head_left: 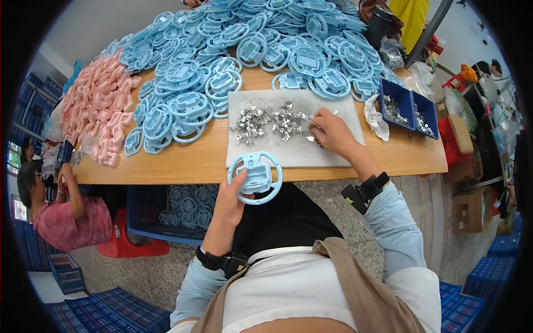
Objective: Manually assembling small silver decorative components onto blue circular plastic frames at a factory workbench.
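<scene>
And here's your left hand (229, 200), closed on a light-blue wheel-shaped plastic part (256, 173), thumb over the left side of the ring, recessed tray facing up at you. It's held at the worktop's (411, 155) near edge, just by the near left corner of the white mat (327, 161).

Over to your right hand (327, 129): fingers pinched shut on what looks like a slim metal tool (305, 118), its long axis slanting left and toward the far edge, tip right beside the nearer heap of small metal clips (287, 126). A second cluster of clips (252, 122) sits further left on the mat. So, the key line: from those right fingers, the clips lie just to the left, and the wheel lies left and nearer your body. Your right hand is the closer one to the nearer clips; the wheel is all left hand.

Beyond the mat, blue wheel parts (222, 83) pile toward the far edge, pink plastic parts (105, 111) crowd the left end, and the blue twin bin (412, 106) stands near the right edge.
</scene>
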Demonstrator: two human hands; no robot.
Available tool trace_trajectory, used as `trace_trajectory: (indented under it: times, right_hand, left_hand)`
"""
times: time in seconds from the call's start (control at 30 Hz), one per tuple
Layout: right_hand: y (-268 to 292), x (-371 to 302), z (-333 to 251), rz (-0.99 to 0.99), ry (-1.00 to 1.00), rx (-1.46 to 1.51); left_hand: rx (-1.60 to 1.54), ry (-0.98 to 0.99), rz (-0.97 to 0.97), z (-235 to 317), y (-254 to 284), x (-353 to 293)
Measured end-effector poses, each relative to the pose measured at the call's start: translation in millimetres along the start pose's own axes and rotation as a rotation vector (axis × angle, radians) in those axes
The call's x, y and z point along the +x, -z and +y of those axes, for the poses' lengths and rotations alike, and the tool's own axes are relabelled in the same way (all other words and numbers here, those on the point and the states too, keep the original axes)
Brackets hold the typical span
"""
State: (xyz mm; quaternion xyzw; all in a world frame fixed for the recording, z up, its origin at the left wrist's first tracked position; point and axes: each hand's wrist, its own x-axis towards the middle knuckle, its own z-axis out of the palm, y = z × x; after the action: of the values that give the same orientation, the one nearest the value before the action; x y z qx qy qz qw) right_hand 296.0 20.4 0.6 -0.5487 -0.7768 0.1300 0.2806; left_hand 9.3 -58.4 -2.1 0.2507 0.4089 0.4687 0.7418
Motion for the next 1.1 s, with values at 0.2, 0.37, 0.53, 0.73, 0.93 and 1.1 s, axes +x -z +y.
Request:
trace_trajectory:
  times: [0.2, 0.37, 0.53, 0.73, 0.93, 1.1]
  right_hand:
    - [7, 5, -41, 0.03, -0.2, 0.371]
    - [-25, 0, -80, -0.042, 0.085, 0.467]
    - [-43, 4, -97, -0.059, 0.189, 0.437]
    - [-50, 0, -101, -0.028, 0.199, 0.293]
    - [-41, -5, -124, -0.208, 0.138, 0.005]
    - [-48, -6, -119, -0.048, 0.136, 0.064]
  left_hand:
    - [-0.111, -0.035, -0.002, -6, -10, 5]
    - [-0.12, -0.027, 0.044, -16, -14, 16]
    - [-0.124, -0.101, 0.089, -17, -20, 15]
    - [-0.107, -0.118, 0.116, -20, -20, 13]
    - [-0.023, -0.067, 0.092, -18, -15, 12]
    - [-0.013, -0.027, 0.045, -17, -13, 11]
